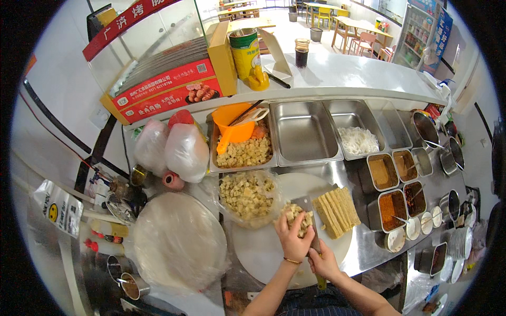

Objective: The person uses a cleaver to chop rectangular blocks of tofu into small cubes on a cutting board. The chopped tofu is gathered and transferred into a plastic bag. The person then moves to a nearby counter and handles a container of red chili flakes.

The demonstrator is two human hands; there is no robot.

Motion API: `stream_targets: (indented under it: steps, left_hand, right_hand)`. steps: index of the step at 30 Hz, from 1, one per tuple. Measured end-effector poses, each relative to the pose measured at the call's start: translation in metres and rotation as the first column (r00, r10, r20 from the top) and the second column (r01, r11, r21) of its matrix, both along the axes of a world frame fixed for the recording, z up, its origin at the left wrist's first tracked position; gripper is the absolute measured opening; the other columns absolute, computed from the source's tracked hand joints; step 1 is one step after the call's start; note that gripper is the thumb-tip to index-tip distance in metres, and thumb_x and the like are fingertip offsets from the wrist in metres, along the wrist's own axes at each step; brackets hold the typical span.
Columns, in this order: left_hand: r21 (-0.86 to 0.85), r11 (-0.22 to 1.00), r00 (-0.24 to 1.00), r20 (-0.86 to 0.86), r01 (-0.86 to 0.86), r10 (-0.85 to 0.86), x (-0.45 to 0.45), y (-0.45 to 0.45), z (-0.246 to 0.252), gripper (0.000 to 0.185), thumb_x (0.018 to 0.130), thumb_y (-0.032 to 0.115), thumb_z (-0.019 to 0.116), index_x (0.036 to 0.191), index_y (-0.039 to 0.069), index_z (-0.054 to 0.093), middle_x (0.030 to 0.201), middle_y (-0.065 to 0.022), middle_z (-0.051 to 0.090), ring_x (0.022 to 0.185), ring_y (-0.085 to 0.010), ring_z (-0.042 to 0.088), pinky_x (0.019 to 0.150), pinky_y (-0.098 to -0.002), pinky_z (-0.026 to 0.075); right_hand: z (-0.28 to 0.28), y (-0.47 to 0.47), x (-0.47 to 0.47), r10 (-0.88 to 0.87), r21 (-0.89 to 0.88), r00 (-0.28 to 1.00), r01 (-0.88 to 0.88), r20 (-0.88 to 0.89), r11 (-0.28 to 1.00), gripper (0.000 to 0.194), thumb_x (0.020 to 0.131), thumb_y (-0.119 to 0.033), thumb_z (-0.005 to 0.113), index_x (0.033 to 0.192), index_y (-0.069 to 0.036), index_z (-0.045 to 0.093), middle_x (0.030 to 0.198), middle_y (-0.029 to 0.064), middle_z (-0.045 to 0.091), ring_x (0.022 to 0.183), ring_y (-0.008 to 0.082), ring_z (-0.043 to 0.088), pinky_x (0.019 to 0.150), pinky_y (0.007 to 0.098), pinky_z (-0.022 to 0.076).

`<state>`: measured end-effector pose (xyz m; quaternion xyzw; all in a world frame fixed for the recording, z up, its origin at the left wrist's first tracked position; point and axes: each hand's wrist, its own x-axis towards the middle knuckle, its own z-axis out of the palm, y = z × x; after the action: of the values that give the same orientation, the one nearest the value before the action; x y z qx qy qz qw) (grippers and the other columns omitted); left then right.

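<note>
My right hand point(326, 260) grips a cleaver point(315, 241) near the base of its blade, and the yellow-green handle end shows below. With fingers spread, my left hand point(293, 236) cups a heap of pale diced food point(293, 212) against the blade. Both hands are over a round white cutting board point(257, 252). Just right of the blade, several thick yellowish slabs point(336, 212) of a porous food lean in a row. On the left, touching the board's edge, a bag-lined bowl point(248, 199) is full of similar cubes. The blade's lower edge is partly hidden by my left hand.
A plastic-covered round stack point(180, 241) stands at left. Behind the board are steel pans, one holding cubes and an orange scoop point(235, 126), another white noodles point(357, 140). Sauce containers point(392, 209) with spoons line the right side. A raised counter point(336, 75) runs behind.
</note>
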<state>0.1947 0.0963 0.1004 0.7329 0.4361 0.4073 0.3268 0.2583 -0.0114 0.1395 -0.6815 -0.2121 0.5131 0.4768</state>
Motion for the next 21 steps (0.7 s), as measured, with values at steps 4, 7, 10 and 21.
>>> stream_targets:
  steps: [4, 7, 10, 21]
  left_hand:
    - [0.125, 0.989, 0.996, -0.025, -0.077, 0.080, -0.016, 0.061, 0.047, 0.043, 0.076, 0.021, 0.073, 0.118, 0.012, 0.068, 0.136, -0.0206, 0.047, 0.125, -0.0428, 0.041, 0.107, -0.0538, 0.033]
    - [0.172, 0.971, 0.985, -0.019, -0.166, 0.172, -0.033, 0.101, 0.052, 0.043, 0.077, 0.023, 0.072, 0.119, 0.012, 0.067, 0.134, -0.0227, 0.048, 0.125, -0.0436, 0.041, 0.107, -0.0543, 0.032]
    - [0.089, 0.966, 0.969, -0.028, -0.242, 0.246, -0.041, 0.143, 0.020, 0.042, 0.080, 0.024, 0.069, 0.120, 0.011, 0.066, 0.134, -0.0249, 0.048, 0.127, -0.0446, 0.040, 0.107, -0.0539, 0.032]
    - [-0.252, 0.891, 0.837, -0.505, -0.379, 0.213, -0.071, 0.197, -0.059, 0.048, 0.091, 0.016, 0.060, 0.136, 0.000, 0.052, 0.146, -0.0301, 0.039, 0.140, -0.0426, 0.032, 0.111, -0.0498, 0.036]
  right_hand:
    - [0.040, 0.062, -0.008, 0.087, 0.121, 0.996, -0.090, 0.028, 0.989, 0.012, 0.100, -0.014, 0.051, 0.106, -0.004, 0.055, 0.064, 0.0026, 0.055, 0.050, 0.0099, 0.052, 0.045, 0.0279, 0.0436]
    - [0.047, 0.109, -0.017, 0.169, 0.158, 0.985, -0.173, 0.041, 0.972, 0.014, 0.099, -0.014, 0.052, 0.105, -0.002, 0.056, 0.068, 0.0083, 0.060, 0.053, 0.0182, 0.058, 0.048, 0.0341, 0.0469]
    - [0.006, 0.153, -0.021, 0.208, 0.184, 0.936, -0.266, 0.283, 0.946, 0.014, 0.097, -0.014, 0.053, 0.103, -0.001, 0.054, 0.072, 0.0156, 0.063, 0.053, 0.0269, 0.061, 0.051, 0.0401, 0.0489]
    - [-0.015, 0.179, -0.009, 0.360, -0.152, 0.430, -0.445, 0.828, 0.882, 0.014, 0.093, -0.015, 0.054, 0.103, -0.007, 0.050, 0.070, 0.0247, 0.063, 0.067, 0.0478, 0.061, 0.061, 0.0577, 0.0480]
